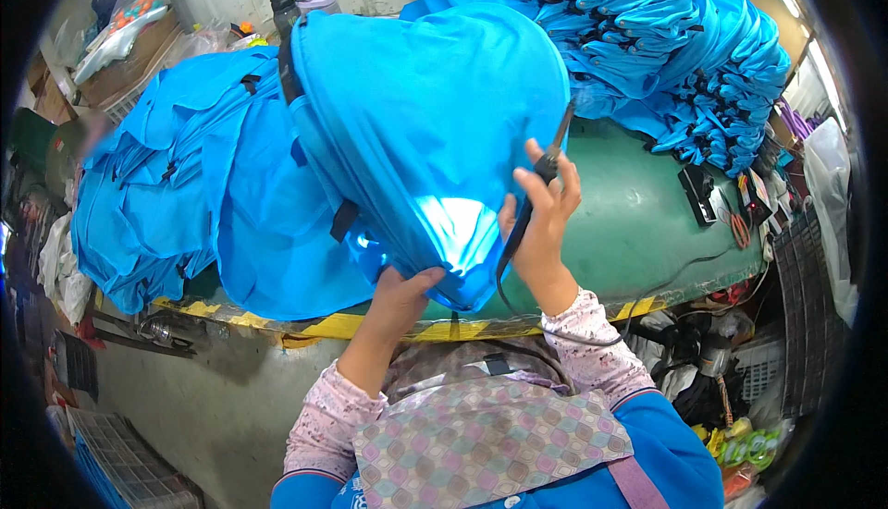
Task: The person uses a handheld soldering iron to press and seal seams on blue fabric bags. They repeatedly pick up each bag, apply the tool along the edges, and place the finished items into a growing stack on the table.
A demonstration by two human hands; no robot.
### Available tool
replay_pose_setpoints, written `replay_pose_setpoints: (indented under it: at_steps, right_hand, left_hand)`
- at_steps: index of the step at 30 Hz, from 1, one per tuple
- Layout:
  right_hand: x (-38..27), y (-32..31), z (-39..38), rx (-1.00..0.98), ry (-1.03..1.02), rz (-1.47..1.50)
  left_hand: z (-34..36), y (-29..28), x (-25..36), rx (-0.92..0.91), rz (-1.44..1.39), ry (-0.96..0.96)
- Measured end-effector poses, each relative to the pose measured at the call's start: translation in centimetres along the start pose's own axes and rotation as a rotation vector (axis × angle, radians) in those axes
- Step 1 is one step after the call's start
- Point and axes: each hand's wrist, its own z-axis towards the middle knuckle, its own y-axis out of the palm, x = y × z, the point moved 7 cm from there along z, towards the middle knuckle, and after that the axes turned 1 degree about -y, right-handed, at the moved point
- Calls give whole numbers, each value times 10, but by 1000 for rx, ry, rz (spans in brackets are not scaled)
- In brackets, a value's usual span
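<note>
A bright blue fabric piece [416, 93], shaped like a rounded hood or bag panel with black strap tabs, lies in front of me. My left hand [400, 304] pinches its near lower edge, thumb on top. In my right hand [546, 222] is a black corded tool [546, 169] with a thin tip, like a soldering iron. Its tip points up and away beside the fabric's right edge. Some right fingers are raised, and the cord loops down past the wrist. A bright patch of light falls on the fabric between my hands.
More blue fabric pieces [166, 222] are heaped on the left, and a tall stack [638, 37] stands at the back right. The green table [610, 222] has a yellow-striped near edge. A small black box [696, 196] and orange-handled scissors [740, 230] lie at the right.
</note>
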Motion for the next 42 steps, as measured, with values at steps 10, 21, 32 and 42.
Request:
replay_pose_setpoints:
  at_steps: [10, 21, 32, 42]
  right_hand:
    - [-40, 33, -14, -233, 217, 940]
    - [-46, 24, -11, -146, 77, 879]
    - [-37, -51, -9, -132, 6, 697]
    - [-59, -46, -9, -91, -231, 512]
  left_hand:
    - [14, 17, -16, -100, -51, -58]
    - [7, 23, -2, -36, -99, 70]
    - [12, 7, -7, 201, -135, 251]
    - [12, 5, -13, 254, -101, 224]
